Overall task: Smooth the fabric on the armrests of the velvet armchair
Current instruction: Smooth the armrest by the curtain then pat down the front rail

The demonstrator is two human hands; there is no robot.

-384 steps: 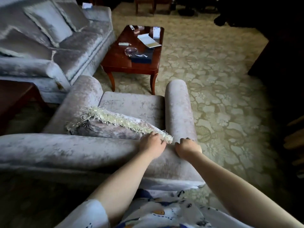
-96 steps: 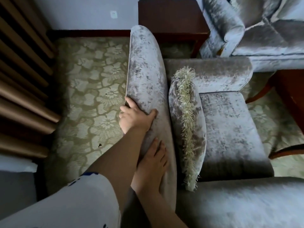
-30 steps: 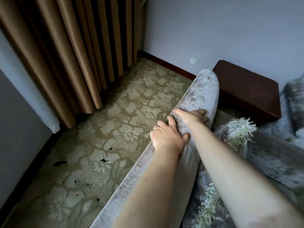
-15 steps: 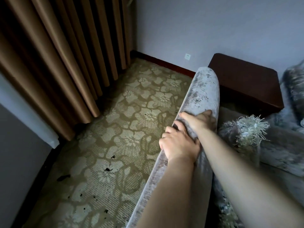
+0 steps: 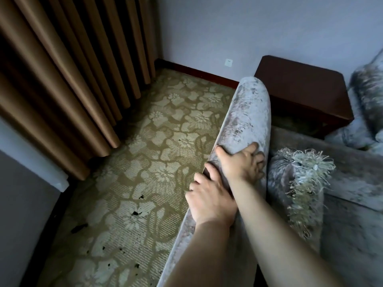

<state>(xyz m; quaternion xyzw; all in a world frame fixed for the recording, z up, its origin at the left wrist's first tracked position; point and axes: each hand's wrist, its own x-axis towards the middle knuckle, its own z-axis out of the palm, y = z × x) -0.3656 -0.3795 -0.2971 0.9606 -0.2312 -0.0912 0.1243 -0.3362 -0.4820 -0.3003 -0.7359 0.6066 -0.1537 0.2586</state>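
Note:
The grey velvet armrest (image 5: pixel 246 112) of the armchair runs from the bottom centre up to a rounded end in the upper middle. My right hand (image 5: pixel 241 162) lies across its top, palm down, fingers spread toward the seat side and thumb on the outer edge. Just behind it, my left hand (image 5: pixel 209 195) curls its fingers over the armrest's outer edge and grips the fabric. The two hands touch. My forearms hide the nearer stretch of the armrest.
A fringed velvet cushion (image 5: pixel 298 183) leans on the seat beside the armrest. A dark wooden side table (image 5: pixel 300 90) and a grey sofa (image 5: pixel 366 104) stand beyond. Brown curtains (image 5: pixel 72 79) hang at the left over floral carpet (image 5: pixel 155 162) dotted with dark bits.
Both hands have slid a little back along the armrest toward me, staying together. The view has tilted slightly downward.

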